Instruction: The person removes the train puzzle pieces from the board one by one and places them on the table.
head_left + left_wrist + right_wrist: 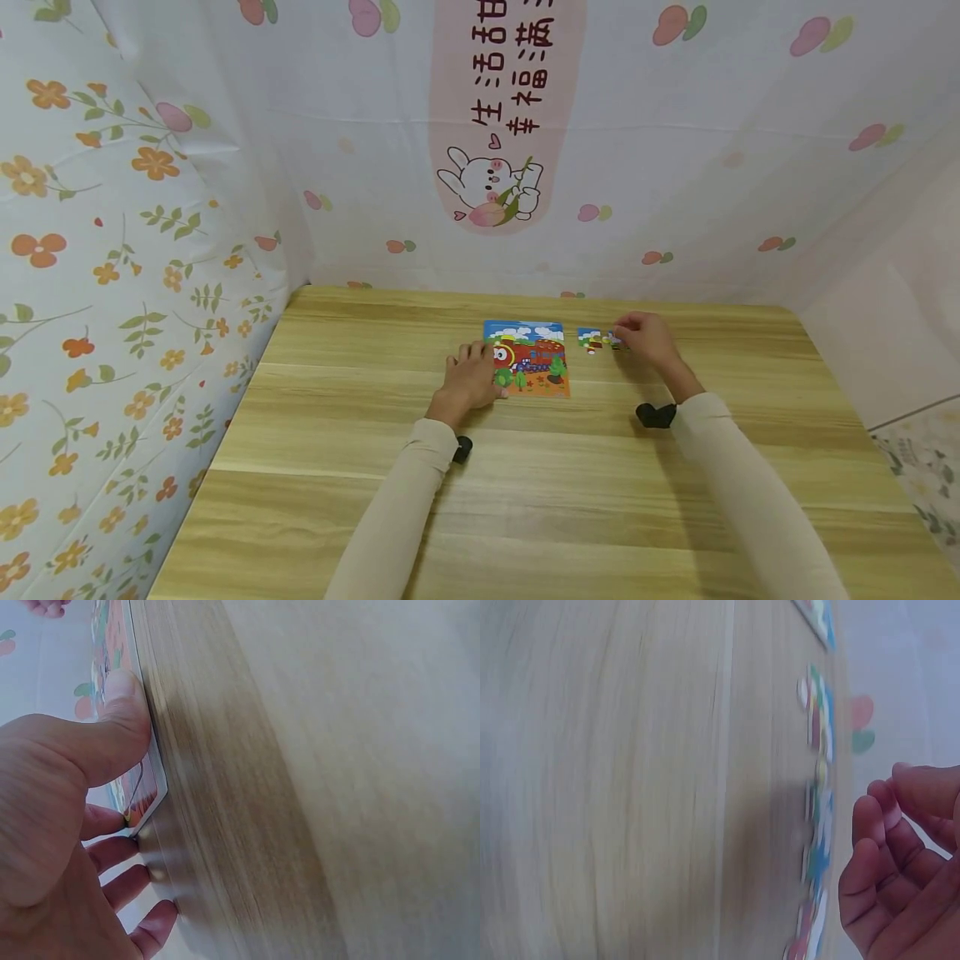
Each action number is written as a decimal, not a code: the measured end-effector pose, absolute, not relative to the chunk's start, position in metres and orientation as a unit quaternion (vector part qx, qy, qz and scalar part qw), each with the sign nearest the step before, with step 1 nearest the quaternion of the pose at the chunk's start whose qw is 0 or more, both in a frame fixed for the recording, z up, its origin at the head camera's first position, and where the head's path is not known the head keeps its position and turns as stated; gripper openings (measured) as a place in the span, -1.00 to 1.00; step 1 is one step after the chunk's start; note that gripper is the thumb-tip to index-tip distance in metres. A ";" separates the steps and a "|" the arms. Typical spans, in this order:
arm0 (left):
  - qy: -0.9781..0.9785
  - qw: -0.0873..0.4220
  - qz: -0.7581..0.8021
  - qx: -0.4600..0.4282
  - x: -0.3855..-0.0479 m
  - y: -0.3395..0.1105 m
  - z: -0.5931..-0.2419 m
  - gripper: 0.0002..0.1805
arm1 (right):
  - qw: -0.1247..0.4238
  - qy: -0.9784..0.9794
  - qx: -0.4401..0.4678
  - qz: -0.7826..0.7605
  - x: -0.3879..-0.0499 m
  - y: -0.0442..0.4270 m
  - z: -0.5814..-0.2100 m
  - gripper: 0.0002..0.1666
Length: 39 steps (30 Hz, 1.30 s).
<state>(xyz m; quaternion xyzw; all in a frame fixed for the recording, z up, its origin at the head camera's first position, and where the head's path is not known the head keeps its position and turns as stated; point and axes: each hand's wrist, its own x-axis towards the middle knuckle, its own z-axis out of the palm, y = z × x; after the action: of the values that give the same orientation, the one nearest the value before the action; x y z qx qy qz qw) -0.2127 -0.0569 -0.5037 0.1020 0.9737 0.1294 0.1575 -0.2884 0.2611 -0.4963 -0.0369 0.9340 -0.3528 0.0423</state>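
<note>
A flat picture puzzle (536, 357) with a red cartoon train lies on the wooden table. My left hand (471, 377) rests at its left side. In the left wrist view the thumb (124, 705) lies along the puzzle's near edge, and the other fingers spread past its corner, some touching the tabletop. To the right are several small loose puzzle pieces (589, 338). My right hand (647, 337) is over their right end. In the right wrist view its fingers (866, 881) are loosely bent, thumb close to index, with nothing visible between them.
The wooden table (525, 500) backs onto a white patterned cloth (637, 167) with a rabbit drawing. A flowered cloth (150, 292) hangs at the left. Black wrist straps (656, 415) sit at both cuffs.
</note>
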 end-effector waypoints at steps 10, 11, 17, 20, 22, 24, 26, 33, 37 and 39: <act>0.973 0.156 0.141 0.096 -0.213 -0.058 -0.505 0.00 | 0.110 0.912 -0.105 -0.381 -0.290 0.223 -0.493 -0.70; 0.973 0.156 0.141 0.096 -0.213 -0.058 -0.505 0.00 | 0.116 0.910 -0.114 -0.380 -0.289 0.219 -0.491 -0.70; 0.972 0.156 0.145 0.094 -0.213 -0.059 -0.505 0.01 | 0.131 0.910 -0.137 -0.368 -0.288 0.193 -0.489 -0.71; 0.972 0.158 0.147 0.095 -0.213 -0.059 -0.505 0.00 | 0.138 0.910 -0.141 -0.364 -0.287 0.180 -0.488 -0.71; 0.971 0.159 0.150 0.095 -0.213 -0.059 -0.504 0.00 | 0.141 0.909 -0.151 -0.362 -0.287 0.172 -0.489 -0.71; 0.971 0.161 0.152 0.095 -0.213 -0.059 -0.504 0.00 | 0.143 0.908 -0.157 -0.361 -0.286 0.165 -0.488 -0.71; 0.970 0.163 0.153 0.095 -0.213 -0.058 -0.504 0.00 | 0.146 0.905 -0.163 -0.366 -0.285 0.159 -0.488 -0.70; 0.971 0.162 0.148 0.095 -0.215 -0.058 -0.506 0.01 | 0.148 0.900 -0.182 -0.367 -0.282 0.142 -0.488 -0.71; 0.971 0.162 0.148 0.093 -0.216 -0.058 -0.507 0.02 | 0.145 0.900 -0.191 -0.363 -0.281 0.134 -0.489 -0.71; 0.971 0.162 0.149 0.092 -0.215 -0.058 -0.508 0.03 | 0.146 0.898 -0.198 -0.364 -0.280 0.131 -0.491 -0.70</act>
<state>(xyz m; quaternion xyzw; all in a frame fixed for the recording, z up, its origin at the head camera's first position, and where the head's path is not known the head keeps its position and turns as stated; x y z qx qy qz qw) -0.2152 -0.0582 -0.5079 0.0918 0.9712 0.1487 0.1621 -0.2798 0.1307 -0.4906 -0.1981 0.8983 -0.3642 0.1456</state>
